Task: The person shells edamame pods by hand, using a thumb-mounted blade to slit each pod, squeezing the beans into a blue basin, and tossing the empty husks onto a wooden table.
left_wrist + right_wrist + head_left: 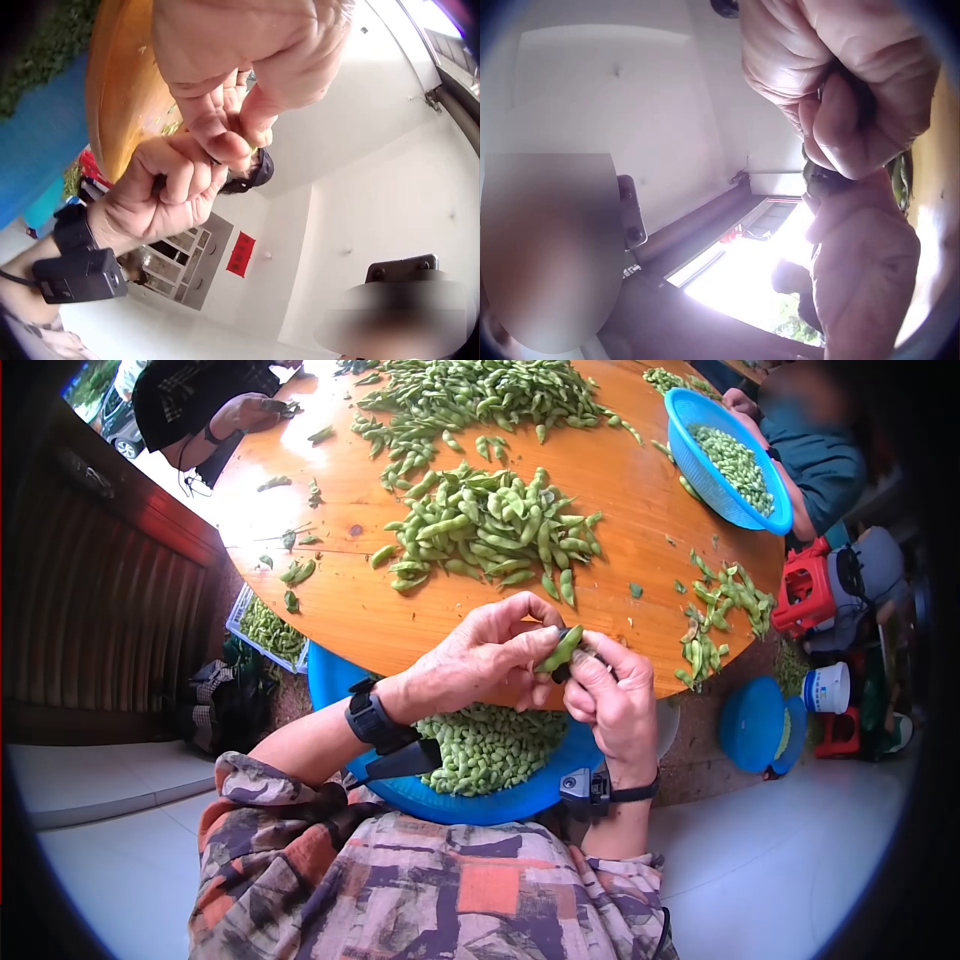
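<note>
- Reaching over the table edge at the upper left of the head view, a dark-clothed person's hand is near scattered leaves and pods.
- Below it, left of centre, a white crate holds green pods, beside the round wooden table.
- At upper centre, a large heap of soybean pods lies above a smaller pile of pods.
- At centre, the left hand pinches one soybean pod between thumb and fingers, just below the table's smaller pile.
- At lower centre, a blue basin holds shelled beans, under both hands.
- Right of the pod, the right hand pinches its other end, remaining fingers curled; something dark at the fingertips is too small to identify.
- At right, loose pods lie near the table edge.
- At upper right, a tilted blue basket holds beans beside a teal-clothed person.
</note>
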Tool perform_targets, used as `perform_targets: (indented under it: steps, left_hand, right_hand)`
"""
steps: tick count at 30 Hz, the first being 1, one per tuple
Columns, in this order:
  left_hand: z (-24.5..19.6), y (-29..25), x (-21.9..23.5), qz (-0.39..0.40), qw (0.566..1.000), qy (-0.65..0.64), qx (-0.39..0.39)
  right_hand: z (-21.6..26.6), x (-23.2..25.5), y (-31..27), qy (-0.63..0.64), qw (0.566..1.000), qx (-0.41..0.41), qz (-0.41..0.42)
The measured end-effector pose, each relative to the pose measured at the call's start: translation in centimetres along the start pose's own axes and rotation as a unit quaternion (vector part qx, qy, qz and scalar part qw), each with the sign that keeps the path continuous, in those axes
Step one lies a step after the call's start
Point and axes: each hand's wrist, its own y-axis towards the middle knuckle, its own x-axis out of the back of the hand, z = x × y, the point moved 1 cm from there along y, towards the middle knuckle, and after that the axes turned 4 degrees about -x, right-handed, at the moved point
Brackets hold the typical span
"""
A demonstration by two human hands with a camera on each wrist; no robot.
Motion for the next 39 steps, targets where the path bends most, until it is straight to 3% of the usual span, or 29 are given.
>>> perform_targets:
  steps: [1, 2, 3, 4, 5, 9, 10, 11, 12, 13, 14, 16, 18, 21, 22, 23, 24, 25, 27, 28, 29, 30, 31, 33, 35, 36, 37, 38, 39]
  left_hand:
    - [0.0, 0.2, -0.2, -0.032, 0.995, 0.095, -0.003]
    - [0.6, 0.8, 0.5, -0.022, 0.972, 0.228, -0.047]
    - [-0.1, 0.8, -0.1, -0.022, 0.972, 0.227, -0.046]
    - [-1.6, 0.7, -1.1, -0.017, 0.909, 0.413, -0.057]
    - [-2.4, 0.8, -1.7, -0.011, 0.810, 0.582, -0.066]
    - [-2.6, 0.8, -1.1, 0.025, 0.760, 0.643, -0.094]
    - [-2.7, 0.8, -1.1, 0.024, 0.759, 0.643, -0.095]
    - [-2.7, 0.8, -0.9, 0.008, 0.805, 0.591, -0.056]
    - [-2.7, 0.6, -0.8, -0.009, 0.845, 0.535, -0.016]
    - [-2.3, 0.6, -0.8, -0.011, 0.844, 0.536, -0.016]
    - [-1.5, 0.7, -0.7, -0.039, 0.904, 0.425, -0.025]
    - [0.2, 0.2, -0.2, -0.063, 0.977, 0.198, -0.037]
    - [1.0, 0.1, -0.7, -0.096, 0.979, 0.172, -0.053]
    - [1.3, 0.1, -1.2, -0.143, 0.975, 0.148, -0.081]
    - [1.8, 0.1, -0.7, -0.111, 0.883, 0.398, -0.224]
    - [2.3, 0.0, -0.6, -0.070, 0.707, 0.611, -0.348]
    - [2.9, -0.1, -1.0, -0.098, 0.785, 0.538, -0.291]
    - [2.8, -0.1, -1.0, -0.098, 0.785, 0.538, -0.291]
    - [2.5, -0.1, -0.9, -0.069, 0.833, 0.475, -0.274]
    - [2.6, -0.1, -1.0, -0.068, 0.833, 0.476, -0.274]
    - [2.8, -0.1, -0.9, -0.106, 0.962, 0.191, -0.163]
    - [3.1, -0.1, -1.0, -0.132, 0.984, -0.115, -0.034]
    - [3.0, -0.2, -1.1, -0.134, 0.984, -0.115, -0.036]
    - [2.5, -0.6, -1.4, -0.126, 0.990, 0.063, 0.002]
    - [1.2, -1.6, -1.5, -0.080, 0.991, 0.105, 0.036]
    - [0.7, -2.2, -1.4, 0.079, 0.973, 0.212, 0.048]
    - [0.3, -2.8, -1.5, 0.236, 0.919, 0.310, 0.059]
    - [-0.8, -3.2, -2.2, 0.320, 0.834, 0.449, 0.002]
    - [-1.2, -2.7, -2.2, 0.321, 0.834, 0.448, 0.004]
  right_hand:
    - [-0.1, -0.2, -0.1, 0.000, 1.000, 0.001, 0.000]
    - [-0.3, -0.5, -0.4, -0.104, 0.993, 0.055, -0.028]
    - [-0.3, -0.8, -0.5, -0.207, 0.971, 0.107, -0.054]
    - [-0.1, -1.0, -0.7, -0.224, 0.965, 0.112, -0.075]
    - [-0.1, -1.0, -0.7, -0.224, 0.965, 0.112, -0.074]
    - [-0.3, -0.2, -0.3, -0.225, 0.968, 0.076, -0.081]
    - [-0.5, -0.1, -0.1, -0.225, 0.967, 0.075, -0.089]
    - [-0.7, -0.2, 0.1, -0.226, 0.967, 0.076, -0.087]
    - [-0.9, -0.5, 0.3, -0.278, 0.945, 0.128, -0.117]
    - [-1.1, -1.0, 0.4, -0.327, 0.916, 0.178, -0.147]
    - [-1.0, -1.9, 0.6, -0.403, 0.862, 0.251, -0.178]
    - [-1.7, -3.1, 0.7, -0.450, 0.810, 0.309, -0.214]
    - [-2.2, -4.2, 0.5, -0.497, 0.764, 0.338, -0.234]
    - [-2.1, -4.8, 0.4, -0.483, 0.766, 0.334, -0.262]
    - [-2.0, -4.5, 0.5, -0.488, 0.754, 0.348, -0.267]
    - [-1.9, -4.4, 0.5, -0.489, 0.753, 0.349, -0.267]
    - [-1.8, -4.3, 0.5, -0.496, 0.740, 0.373, -0.260]
    - [-1.7, -4.1, 0.4, -0.503, 0.726, 0.396, -0.252]
    - [-1.5, -3.7, 0.1, -0.497, 0.737, 0.388, -0.244]
    - [-1.2, -3.4, -0.1, -0.449, 0.795, 0.344, -0.220]
    - [-1.1, -3.1, -0.3, -0.397, 0.846, 0.298, -0.194]
    - [-1.2, -2.6, -0.4, -0.364, 0.871, 0.270, -0.191]
    - [-1.3, -1.8, -0.2, -0.351, 0.880, 0.262, -0.184]
    - [-0.5, -1.1, -1.3, -0.136, 0.974, 0.116, -0.138]
    - [1.1, 0.4, -3.4, -0.111, 0.983, 0.097, -0.112]
    - [2.4, 1.6, -4.9, -0.179, 0.970, 0.091, -0.134]
    - [3.5, 3.5, -6.3, -0.269, 0.950, 0.111, -0.118]
    - [5.2, 5.3, -7.6, -0.471, 0.872, 0.117, -0.067]
    - [6.0, 6.3, -9.0, -0.538, 0.837, 0.080, -0.065]
